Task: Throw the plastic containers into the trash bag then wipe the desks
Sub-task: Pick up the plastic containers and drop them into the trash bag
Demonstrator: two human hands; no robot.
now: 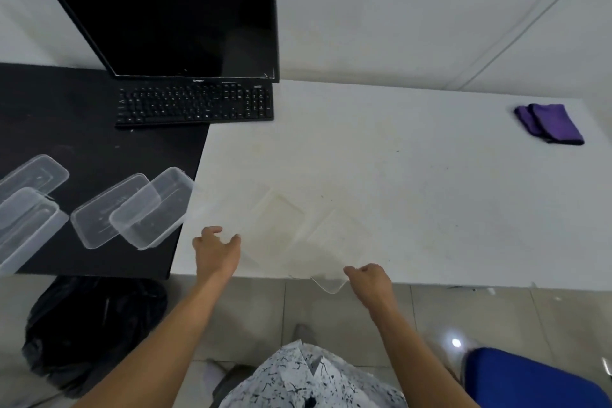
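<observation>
A black desk (82, 129) on the left butts against a white desk (414, 192) on the right. Both stand against a pale wall (397, 10) over a grey tiled floor (265, 308). A dark monitor (172, 10) and a black keyboard (195, 104) sit at the back, straddling the seam between the two desks. A black trash bag (92, 331) slumps on the floor below the near edge of the black desk, and a blue chair (530, 381) shows at the lower right. The left hand (217, 253) reaches onto the white desk near the seam, its fingers spread and half curled at the near edge of a faint clear container (281, 219); I cannot tell whether it grips it. The right hand (369, 280) is curled at the desk's front edge, thumb and fingers pinching the rim of an overhanging container (328, 286) whose corner pokes past the edge. Four plastic containers (132, 209) lie on the black desk in two overlapping pairs, one pair at the far left and one beside the seam; some of them may be lids. On the white desk the clear pieces blend into the surface, so at least two show but the exact count is unclear. One folded purple cloth (549, 122) lies at the far right of the white desk, well apart from the hands.
</observation>
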